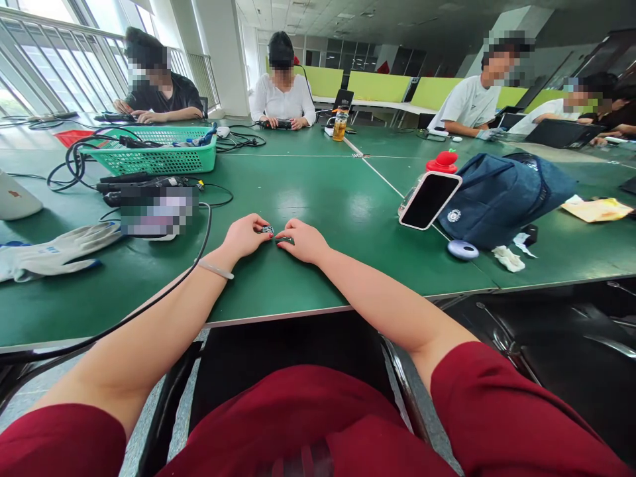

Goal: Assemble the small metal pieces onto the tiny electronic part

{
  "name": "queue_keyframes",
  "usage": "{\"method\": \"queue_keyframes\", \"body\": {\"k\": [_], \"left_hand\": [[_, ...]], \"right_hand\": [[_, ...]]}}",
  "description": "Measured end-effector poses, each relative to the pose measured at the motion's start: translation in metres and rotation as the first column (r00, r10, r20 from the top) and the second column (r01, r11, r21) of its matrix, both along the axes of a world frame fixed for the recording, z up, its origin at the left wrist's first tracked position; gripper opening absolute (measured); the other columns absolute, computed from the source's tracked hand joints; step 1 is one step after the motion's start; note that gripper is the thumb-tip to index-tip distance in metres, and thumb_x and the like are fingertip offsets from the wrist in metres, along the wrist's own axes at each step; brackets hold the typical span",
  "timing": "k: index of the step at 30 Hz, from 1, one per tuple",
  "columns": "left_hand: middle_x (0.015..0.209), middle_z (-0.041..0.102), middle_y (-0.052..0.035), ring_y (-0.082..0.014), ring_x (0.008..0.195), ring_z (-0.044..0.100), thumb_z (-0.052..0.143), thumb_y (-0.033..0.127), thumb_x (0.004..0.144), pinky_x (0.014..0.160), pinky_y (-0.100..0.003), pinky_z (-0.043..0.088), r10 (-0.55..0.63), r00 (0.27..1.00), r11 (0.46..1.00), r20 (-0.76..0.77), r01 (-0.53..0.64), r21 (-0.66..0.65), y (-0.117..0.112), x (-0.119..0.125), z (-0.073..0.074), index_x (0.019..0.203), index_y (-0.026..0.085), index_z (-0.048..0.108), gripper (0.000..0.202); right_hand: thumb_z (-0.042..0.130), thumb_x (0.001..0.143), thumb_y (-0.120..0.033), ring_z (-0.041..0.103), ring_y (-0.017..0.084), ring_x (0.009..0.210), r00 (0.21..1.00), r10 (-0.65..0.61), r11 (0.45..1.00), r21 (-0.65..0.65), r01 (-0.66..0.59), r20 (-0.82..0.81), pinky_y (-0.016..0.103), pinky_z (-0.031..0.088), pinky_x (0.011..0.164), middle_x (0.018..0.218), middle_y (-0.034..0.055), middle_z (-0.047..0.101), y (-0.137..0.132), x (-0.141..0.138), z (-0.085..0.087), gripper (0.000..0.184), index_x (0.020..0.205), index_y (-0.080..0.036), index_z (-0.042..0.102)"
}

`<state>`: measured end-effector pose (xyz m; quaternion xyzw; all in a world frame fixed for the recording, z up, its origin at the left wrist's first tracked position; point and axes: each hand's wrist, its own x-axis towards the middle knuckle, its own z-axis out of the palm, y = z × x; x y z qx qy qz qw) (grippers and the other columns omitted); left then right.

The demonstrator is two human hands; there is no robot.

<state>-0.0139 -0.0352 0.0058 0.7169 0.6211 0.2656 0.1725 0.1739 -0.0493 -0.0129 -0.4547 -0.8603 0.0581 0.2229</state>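
Both my hands rest on the green table [318, 199] close to its near edge. My left hand [244, 236] is curled, its fingertips pinching a small dark part [267, 230] with a pale patterned face. My right hand [303, 241] lies just to the right, fingers bent, thumb and forefinger closed on another small dark piece [287, 240] that touches the tabletop. The two hands almost meet. A thin bracelet circles my left wrist. What the small parts are is too small to tell.
A black cable [199, 255] runs across my left forearm. White gloves [54, 252] lie at left, a green basket [154, 156] of cables behind. A phone [429, 200] leans on a red-capped bottle by a blue bag [501, 195]. Several people sit at the far side.
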Motion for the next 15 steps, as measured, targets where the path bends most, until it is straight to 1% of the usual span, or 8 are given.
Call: {"method": "queue_keyframes", "body": {"k": [3, 7, 10, 13, 15], "left_hand": [[0.092, 0.069, -0.0041, -0.0206, 0.086, 0.063, 0.07, 0.034, 0.068, 0.077, -0.031, 0.046, -0.036, 0.999, 0.999, 0.002, 0.036, 0.013, 0.0006, 0.0004, -0.0025, 0.094, 0.021, 0.065, 0.03], [0.093, 0.069, -0.0043, -0.0212, 0.088, 0.063, 0.07, 0.033, 0.067, 0.078, -0.032, 0.046, -0.053, 0.999, 0.998, 0.0, 0.053, 0.023, 0.0018, 0.0001, -0.0049, 0.094, 0.021, 0.066, 0.03], [0.092, 0.07, -0.0048, -0.0221, 0.086, 0.064, 0.07, 0.033, 0.068, 0.077, -0.033, 0.046, -0.054, 0.998, 0.998, 0.008, 0.054, 0.03, 0.0019, -0.0001, -0.0045, 0.094, 0.021, 0.066, 0.029], [0.092, 0.07, -0.0056, -0.0229, 0.086, 0.064, 0.07, 0.034, 0.067, 0.077, -0.034, 0.046, -0.067, 0.997, 0.997, 0.037, 0.066, 0.045, 0.0021, -0.0003, -0.0041, 0.094, 0.02, 0.066, 0.031], [0.091, 0.07, -0.0062, -0.0229, 0.085, 0.064, 0.071, 0.036, 0.067, 0.077, -0.034, 0.046, -0.103, 0.991, 0.994, 0.084, 0.1, 0.041, 0.0028, -0.0002, -0.0051, 0.094, 0.019, 0.066, 0.033]], "right_hand": [[0.058, 0.088, -0.037, 0.056, 0.013, 0.082, 1.0, 0.013, 1.0, 0.018, -0.014, 0.015, 0.026, 0.042, 0.075, 0.106, 0.0027, 0.057, 0.0005, -0.001, 0.0001, 0.026, 0.109, -0.028, 0.071], [0.058, 0.088, -0.034, 0.056, 0.012, 0.081, 0.999, 0.036, 0.999, 0.024, -0.036, 0.008, 0.026, 0.042, 0.075, 0.103, 0.0017, 0.057, 0.0018, -0.002, -0.0003, 0.02, 0.098, -0.028, 0.074], [0.06, 0.087, -0.031, 0.056, 0.013, 0.081, 0.999, 0.042, 0.999, 0.034, -0.042, -0.006, 0.025, 0.041, 0.073, 0.102, 0.0018, 0.058, 0.0023, -0.0023, 0.0, 0.016, 0.093, -0.025, 0.074], [0.058, 0.088, -0.029, 0.057, 0.013, 0.081, 0.998, 0.013, 0.998, 0.055, -0.01, -0.055, 0.025, 0.042, 0.073, 0.101, 0.0025, 0.059, 0.0025, -0.0014, 0.0017, 0.016, 0.093, -0.023, 0.073], [0.056, 0.09, -0.029, 0.057, 0.013, 0.082, 0.993, -0.016, 0.997, 0.076, 0.025, -0.117, 0.025, 0.042, 0.075, 0.101, 0.0029, 0.06, 0.0029, -0.0004, 0.0031, 0.018, 0.096, -0.022, 0.072]]}}
